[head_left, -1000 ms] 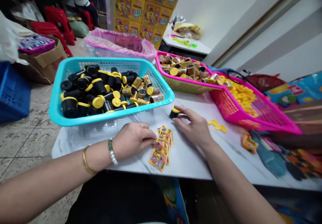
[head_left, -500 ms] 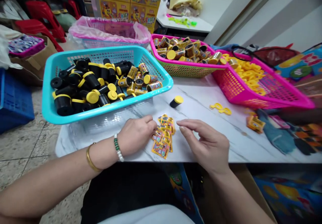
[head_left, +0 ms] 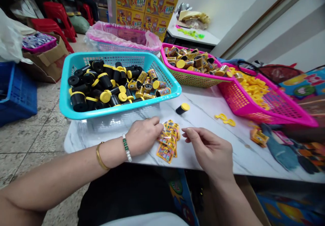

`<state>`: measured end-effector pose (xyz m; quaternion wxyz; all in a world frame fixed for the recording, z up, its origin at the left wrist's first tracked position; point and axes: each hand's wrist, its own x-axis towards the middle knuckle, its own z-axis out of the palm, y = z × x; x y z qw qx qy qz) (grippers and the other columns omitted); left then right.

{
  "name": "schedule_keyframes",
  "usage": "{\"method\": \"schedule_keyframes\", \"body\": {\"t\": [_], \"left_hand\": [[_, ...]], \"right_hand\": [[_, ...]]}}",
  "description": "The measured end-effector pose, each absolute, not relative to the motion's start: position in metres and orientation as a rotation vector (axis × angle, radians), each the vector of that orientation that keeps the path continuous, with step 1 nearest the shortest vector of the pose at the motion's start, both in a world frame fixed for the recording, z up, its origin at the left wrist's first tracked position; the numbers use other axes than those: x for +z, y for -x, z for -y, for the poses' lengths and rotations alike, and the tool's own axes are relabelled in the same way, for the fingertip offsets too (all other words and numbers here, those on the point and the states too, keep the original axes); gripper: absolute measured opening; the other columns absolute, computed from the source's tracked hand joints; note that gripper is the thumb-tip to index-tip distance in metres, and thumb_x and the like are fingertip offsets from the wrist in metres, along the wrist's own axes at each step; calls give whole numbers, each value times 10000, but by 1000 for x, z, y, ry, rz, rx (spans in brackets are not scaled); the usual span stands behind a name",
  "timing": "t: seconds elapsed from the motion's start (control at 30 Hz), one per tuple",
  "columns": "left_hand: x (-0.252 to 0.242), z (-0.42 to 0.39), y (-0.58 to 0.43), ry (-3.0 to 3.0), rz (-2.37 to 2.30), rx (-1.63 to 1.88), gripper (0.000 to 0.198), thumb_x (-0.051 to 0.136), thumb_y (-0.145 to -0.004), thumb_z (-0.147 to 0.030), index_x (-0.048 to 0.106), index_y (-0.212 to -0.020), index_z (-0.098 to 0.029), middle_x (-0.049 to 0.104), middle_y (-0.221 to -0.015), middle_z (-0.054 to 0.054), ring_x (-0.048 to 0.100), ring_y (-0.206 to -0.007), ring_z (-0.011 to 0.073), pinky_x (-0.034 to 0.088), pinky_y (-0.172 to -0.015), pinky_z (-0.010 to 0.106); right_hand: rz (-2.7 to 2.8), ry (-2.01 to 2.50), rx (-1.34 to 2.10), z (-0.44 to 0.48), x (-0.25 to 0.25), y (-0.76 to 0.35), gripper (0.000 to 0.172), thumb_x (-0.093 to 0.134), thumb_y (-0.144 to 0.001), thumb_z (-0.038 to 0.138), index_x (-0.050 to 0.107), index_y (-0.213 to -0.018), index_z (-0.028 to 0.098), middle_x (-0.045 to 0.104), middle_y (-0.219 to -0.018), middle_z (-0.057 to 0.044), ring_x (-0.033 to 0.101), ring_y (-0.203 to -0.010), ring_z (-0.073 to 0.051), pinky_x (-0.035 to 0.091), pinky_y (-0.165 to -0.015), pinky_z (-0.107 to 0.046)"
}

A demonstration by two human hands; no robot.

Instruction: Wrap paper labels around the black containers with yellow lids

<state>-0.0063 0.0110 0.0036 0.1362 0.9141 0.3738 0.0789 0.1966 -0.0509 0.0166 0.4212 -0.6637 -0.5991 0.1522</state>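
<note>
A white, grey-veined tabletop point(head_left: 203, 124) carries everything here. At its far left sits a teal basket point(head_left: 122, 110), which overhangs the left edge. A pink basket point(head_left: 193, 81) stands far and middle, and a second pink basket point(head_left: 241, 107) is tilted at the right, the two touching at a corner. Near the front edge lies a fanned pile of orange stickers point(head_left: 169, 141). Just beyond it, a black canister with a yellow cap point(head_left: 182, 108) lies on its side. Two yellow rings point(head_left: 224, 119) lie to the right (close to the tilted basket), and a small orange packet point(head_left: 259, 137) lies further right.
</note>
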Motion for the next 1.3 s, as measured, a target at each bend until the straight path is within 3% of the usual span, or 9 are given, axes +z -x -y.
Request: {"method": "schedule_keyframes", "body": {"t": [0.2,0.3,0.4,0.63,0.83,0.97,1.13,1.3], "left_hand": [[4,-9,8,-2670,-1148,317,201,416,-1010,-179,608,-978,-131,629,-966,91,606,-717,175,505,-588,291],[4,-6,10,-2687,-1193,505,243,381,-1032,-198,605,-958,-138,623,-963,86,602,-702,165,489,-571,279],[2,-4,11,-2745,-1133,712,281,371,-1035,-201,610,-900,-145,618,-899,76,589,-665,163,456,-539,275],[13,-8,17,-2129,-926,1347,161,581,-954,-198,650,-819,-145,623,-751,28,575,-673,121,458,-607,222],[17,-12,17,-1749,-945,1255,272,592,-955,-280,748,-803,-118,686,-686,48,604,-622,128,443,-577,236],[17,-11,16,-1729,-936,1197,202,650,-906,-268,780,-849,-124,715,-730,57,609,-651,135,450,-602,241],[15,-13,14,-1527,-1038,1102,162,689,-848,-292,737,-826,-139,694,-703,35,562,-587,122,439,-562,237],[14,-14,14,-1399,-1004,1009,182,690,-832,-320,729,-811,-144,712,-743,51,611,-638,143,484,-607,252]], "right_hand": [[1477,1681,504,52,21,-192,382,641,-897,518,787,-769,189,684,-580,-29,625,-514,-158,502,-512,-272],[1479,1623,759,46,21,-184,495,608,-877,615,769,-728,172,708,-624,-57,620,-519,-162,499,-490,-274],[1478,1565,957,38,19,-173,470,657,-839,601,724,-670,167,681,-607,-41,616,-552,-165,488,-492,-261],[1295,1549,974,25,17,-165,448,721,-807,569,671,-637,158,595,-499,2,496,-433,-94,402,-419,-206],[1295,1547,966,24,14,-164,507,682,-823,628,662,-610,168,615,-505,-15,521,-420,-100,432,-415,-207],[1347,1546,943,24,12,-161,512,674,-845,596,629,-560,173,588,-476,-10,503,-430,-102,412,-422,-213],[1438,1496,869,26,8,-159,485,658,-876,528,595,-545,179,524,-485,13,441,-458,-94,356,-414,-213],[1484,1482,925,26,4,-159,508,617,-903,533,571,-535,186,533,-472,7,464,-451,-105,373,-428,-228]]}}
